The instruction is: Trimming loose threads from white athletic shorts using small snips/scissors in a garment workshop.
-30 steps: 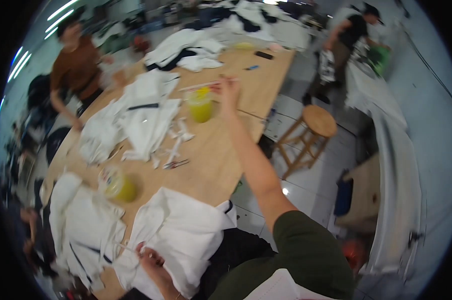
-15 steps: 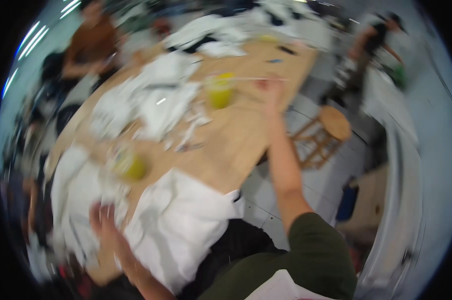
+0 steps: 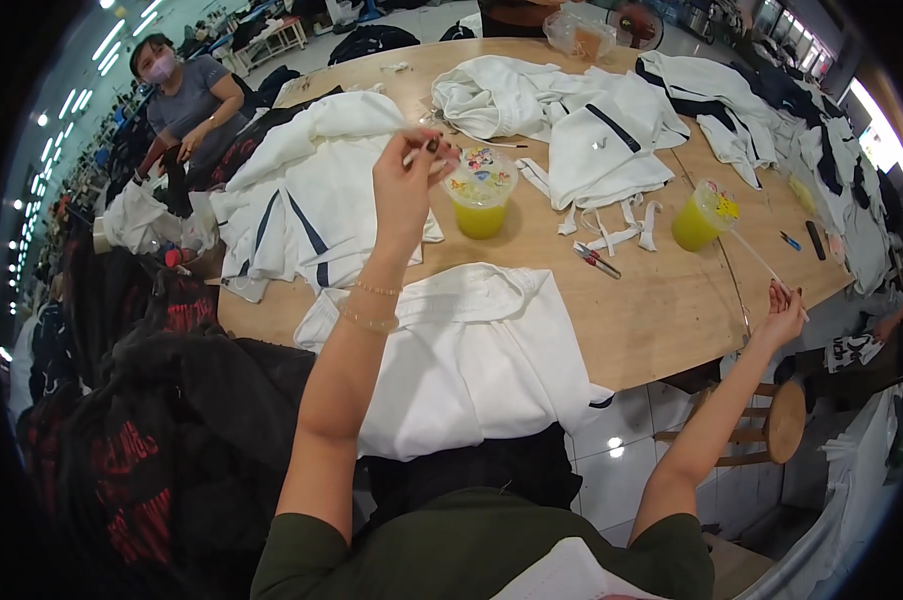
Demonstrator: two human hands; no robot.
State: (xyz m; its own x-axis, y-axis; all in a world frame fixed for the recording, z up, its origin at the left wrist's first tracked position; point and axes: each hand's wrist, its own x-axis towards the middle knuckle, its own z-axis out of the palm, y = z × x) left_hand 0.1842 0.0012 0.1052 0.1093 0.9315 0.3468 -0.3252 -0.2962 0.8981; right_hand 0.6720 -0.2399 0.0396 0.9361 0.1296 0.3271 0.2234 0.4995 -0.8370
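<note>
Left hand (image 3: 408, 180) now raised — wooden table (image 3: 661, 310)

Both bare arms come up from the bottom of the picture and spread wide apart. The left arm goes almost straight up, with the elbow low and the forearm standing tall. Two thin bracelets sit on the left wrist. The left hand (image 3: 409, 180) is lifted high, with the fingers curled in and the fingertips pinched together near the thumb. The nails are dark. The right arm stretches out to the right and a little up, nearly straight. The right hand (image 3: 783, 312) is far from the left one, palm turned up, fingers bent a little and pinched lightly. Dark green sleeves cover both shoulders.
</note>
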